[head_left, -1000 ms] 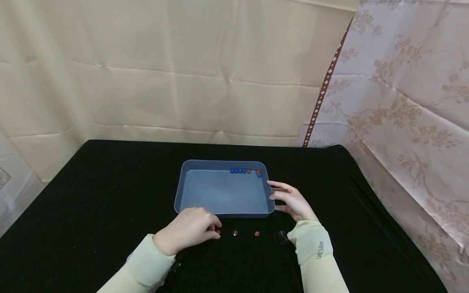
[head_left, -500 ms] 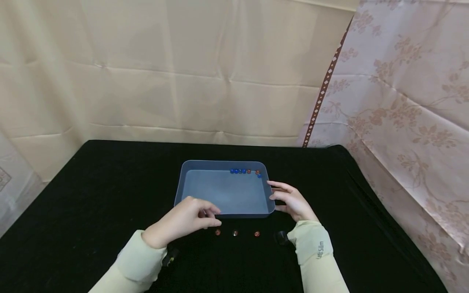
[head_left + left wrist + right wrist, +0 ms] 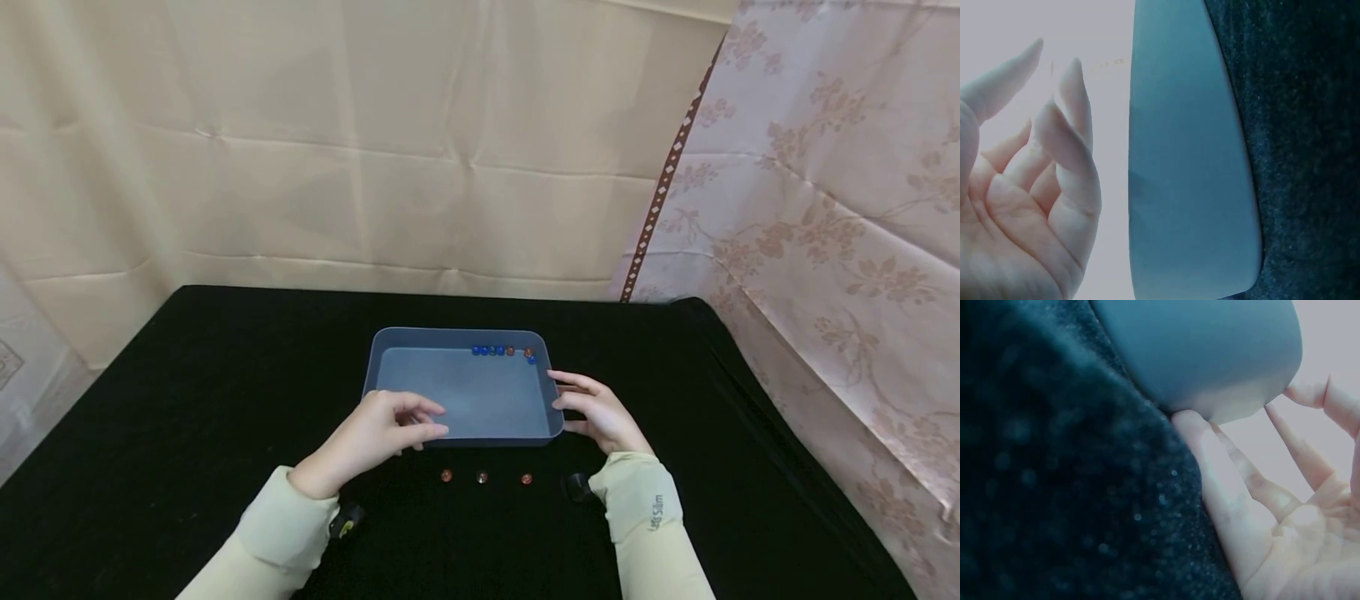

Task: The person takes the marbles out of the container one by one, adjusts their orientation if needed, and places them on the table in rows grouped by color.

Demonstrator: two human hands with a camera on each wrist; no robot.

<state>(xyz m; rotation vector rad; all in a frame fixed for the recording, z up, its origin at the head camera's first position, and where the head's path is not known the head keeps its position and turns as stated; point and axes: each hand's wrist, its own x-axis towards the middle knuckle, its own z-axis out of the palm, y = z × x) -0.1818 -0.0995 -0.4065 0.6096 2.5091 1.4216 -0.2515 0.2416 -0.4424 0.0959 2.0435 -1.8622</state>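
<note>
A blue-grey tray (image 3: 461,329) sits on the black cloth, with several blue and orange marbles (image 3: 492,351) along its back wall and in the far right corner. Over the tray's front left part is my left hand (image 3: 382,429), thumb and fingers apart and nothing between them; the left wrist view shows its bare palm (image 3: 1016,231) beside the tray wall. My right hand (image 3: 600,412) rests its fingertips against the tray's right wall, the thumb low at the corner. In front of the tray lie an orange marble (image 3: 446,476), a clear one (image 3: 482,477) and another orange one (image 3: 527,479).
The black cloth (image 3: 262,375) covers the table out to its edges. A cream curtain (image 3: 337,167) hangs behind, and a floral curtain (image 3: 840,233) stands at the right. A dark wrist device (image 3: 577,487) sits under the right cuff.
My left hand has lifted off the left orange marble and moved back and slightly left over the tray, uncovering that marble. The right hand and the tray have stayed put.
</note>
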